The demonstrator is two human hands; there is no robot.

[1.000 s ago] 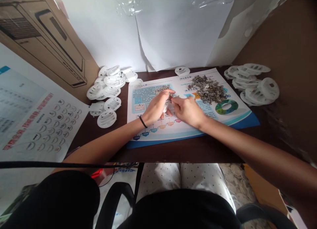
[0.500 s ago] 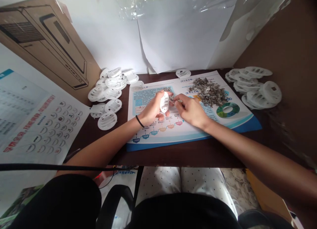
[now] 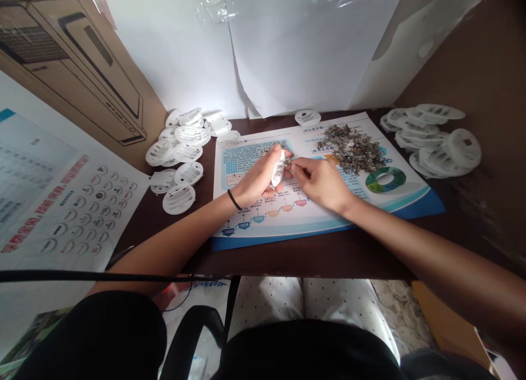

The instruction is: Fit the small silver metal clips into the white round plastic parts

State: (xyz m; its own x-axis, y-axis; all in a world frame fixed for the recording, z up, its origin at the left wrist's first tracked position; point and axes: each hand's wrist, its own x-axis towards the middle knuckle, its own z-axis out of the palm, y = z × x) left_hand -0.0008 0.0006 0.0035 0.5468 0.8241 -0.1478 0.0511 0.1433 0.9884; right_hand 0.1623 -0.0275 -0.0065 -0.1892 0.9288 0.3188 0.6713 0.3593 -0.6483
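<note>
Held upright and tilted nearly edge-on, a white slotted plastic disc (image 3: 278, 169) is gripped between the thumb and fingers of my left hand (image 3: 255, 178). My right hand (image 3: 322, 185) is beside it, thumb and forefinger pinched on a small metal piece (image 3: 289, 162) at the disc's right side. Whether that piece touches the disc I cannot tell. A heap of small metal pieces (image 3: 353, 150) lies beyond my right hand on a printed sheet (image 3: 263, 226). Partly hidden behind my left hand is a smaller group of metal pieces (image 3: 269, 148).
Several white discs (image 3: 189, 134) are piled at the left, and more discs (image 3: 431, 136) at the right. A single disc (image 3: 308, 117) lies by the back wall. A cardboard box (image 3: 102, 68) borders the left; the dark table's front edge (image 3: 308, 268) is near my lap.
The disc in my left hand has turned more edge-on. My right hand's fingertips, with the metal piece, have come in closer to its side. The view has shifted slightly.
</note>
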